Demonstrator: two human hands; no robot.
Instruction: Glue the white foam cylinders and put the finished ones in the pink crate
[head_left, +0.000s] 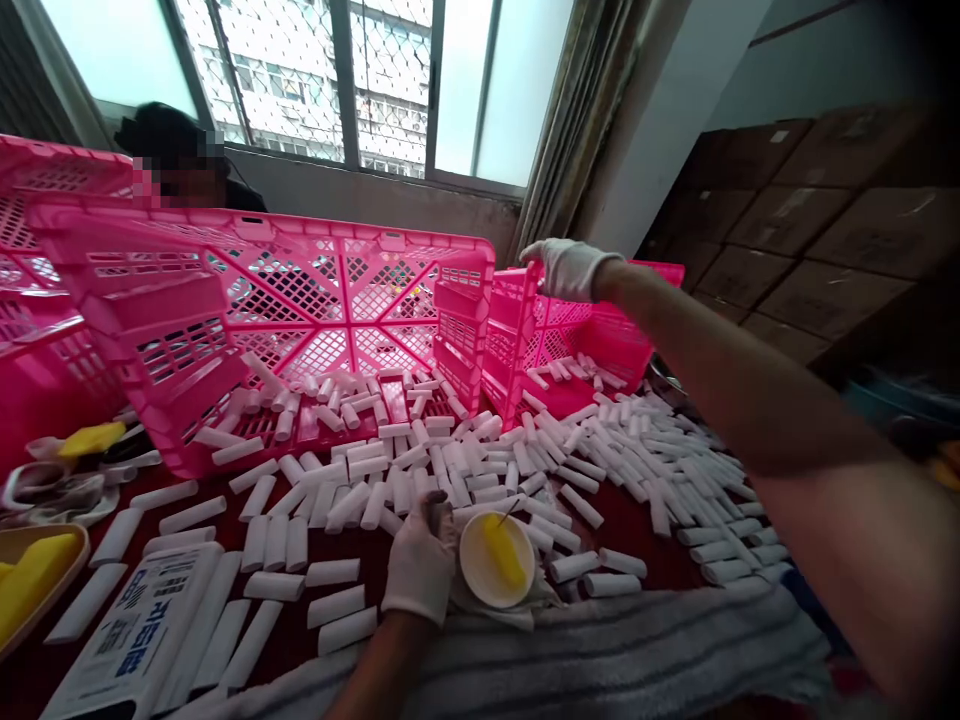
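My right hand, in a white glove, reaches out to the upper right with its fingers closed over the upright edge of a pink plastic crate. Low in the middle, my left hand wears a white glove with darkened fingertips. Its fingers are curled together, and whatever lies in them is hidden. Right beside it stands a small white bowl holding a yellow piece and a thin dark stick. Short white tubes lie scattered around both hands and spill from the crates lying on their sides.
Another pink crate lies on its side at centre left. A white box with blue print and a dish with yellow pieces are at left. A striped towel covers the front edge. A person sits behind; cartons are stacked right.
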